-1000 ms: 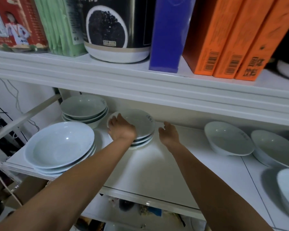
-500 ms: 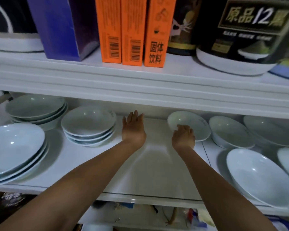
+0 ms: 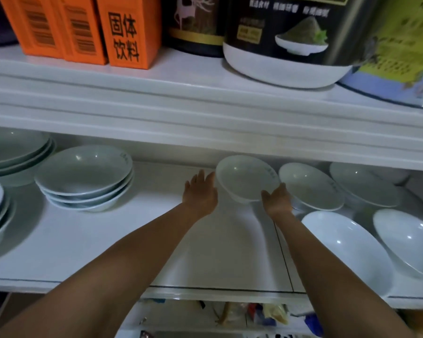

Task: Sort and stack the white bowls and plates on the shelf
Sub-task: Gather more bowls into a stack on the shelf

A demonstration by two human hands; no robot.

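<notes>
We log: left, three stacks of white dishes (image 3: 83, 176), seemingly done; centre, shallow white ceramic bowl (image 3: 246, 178) tilted mid-shelf (image 3: 95, 240), left hand (image 3: 200, 193) flat-fingered against it, right hand (image 3: 277, 198) at its rim, fingers' curl untellable; right, four loose white bowls (image 3: 310, 187) pending.

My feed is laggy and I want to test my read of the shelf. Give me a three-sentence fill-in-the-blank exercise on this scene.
1. The stack to the left of the left hand holds ____ bowls.
2. The bowl that the right hand holds is not level but ____.
3. The boxes above the stack are ____ in colour.

Missing words: three; tilted; orange.
</notes>
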